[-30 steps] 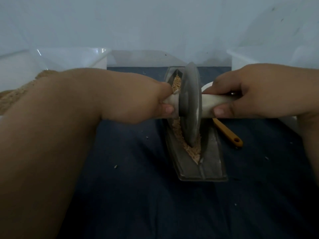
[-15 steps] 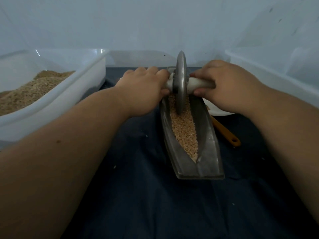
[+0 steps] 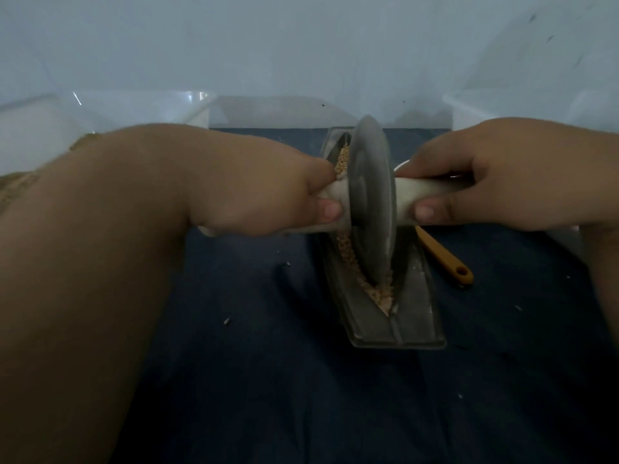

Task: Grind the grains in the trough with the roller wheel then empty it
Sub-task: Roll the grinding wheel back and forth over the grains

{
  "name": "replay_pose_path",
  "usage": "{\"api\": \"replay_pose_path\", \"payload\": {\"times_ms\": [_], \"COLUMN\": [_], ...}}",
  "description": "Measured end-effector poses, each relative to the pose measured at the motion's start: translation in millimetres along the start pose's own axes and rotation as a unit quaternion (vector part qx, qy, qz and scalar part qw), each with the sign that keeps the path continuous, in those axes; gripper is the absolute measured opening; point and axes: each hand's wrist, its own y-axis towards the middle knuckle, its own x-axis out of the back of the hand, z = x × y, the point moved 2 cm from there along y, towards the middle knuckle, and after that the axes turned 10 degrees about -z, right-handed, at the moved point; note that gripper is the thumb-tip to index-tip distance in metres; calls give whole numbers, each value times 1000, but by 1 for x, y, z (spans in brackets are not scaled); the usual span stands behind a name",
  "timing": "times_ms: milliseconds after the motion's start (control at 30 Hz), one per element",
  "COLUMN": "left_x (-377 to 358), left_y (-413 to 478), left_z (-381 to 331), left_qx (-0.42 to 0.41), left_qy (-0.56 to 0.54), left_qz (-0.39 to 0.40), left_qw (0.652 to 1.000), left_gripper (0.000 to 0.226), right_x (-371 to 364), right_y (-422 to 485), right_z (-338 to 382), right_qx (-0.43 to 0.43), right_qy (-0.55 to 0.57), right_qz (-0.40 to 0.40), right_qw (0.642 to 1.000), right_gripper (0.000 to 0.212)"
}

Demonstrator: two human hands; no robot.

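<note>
Head view, biggest thing first: what's there?

A dark counter [image 3: 268, 380], a pale tub [image 3: 100, 112] at far left, and the trough [image 3: 412, 323] in the middle, running near to far.

And the wheel?

The wheel [image 3: 371, 195] stands in the trough's near half. Half a second ago it was at the far end, so it has been pulled back.

The hands?

The left hand [image 3: 261, 195] and right hand [image 3: 485, 182] each grip one end of its handle.

Grinding finished?

Probably not. The grains [image 3: 382, 293] in the trough look coarse, so more strokes come before emptying.
</note>
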Motion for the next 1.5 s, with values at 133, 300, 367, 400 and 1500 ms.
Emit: {"api": "replay_pose_path", "payload": {"times_ms": [133,300,367,400,1500], "left_x": [-21,-38,-41,-43,-41], "left_y": [28,57,60,61,47], "left_z": [16,31,34,36,28], "left_qx": [2,16,19,16,1], "left_qy": [3,93,93,88,76], "left_qz": [-106,-254,-263,-265,-243], "left_qw": [994,963,960,960,967], "left_gripper": [25,25,30,30,21], "right_x": [-17,-41,-45,-46,-40], "right_y": [16,41,44,44,37], "right_z": [-20,-34,-34,-33,-30], "right_qx": [-41,-47,-52,-51,-53], "right_qy": [-33,-110,-108,-108,-88], "right_qz": [-60,-178,-210,-217,-184], "right_qw": [997,977,970,969,978], "right_gripper": [46,43,47,48,53]}}
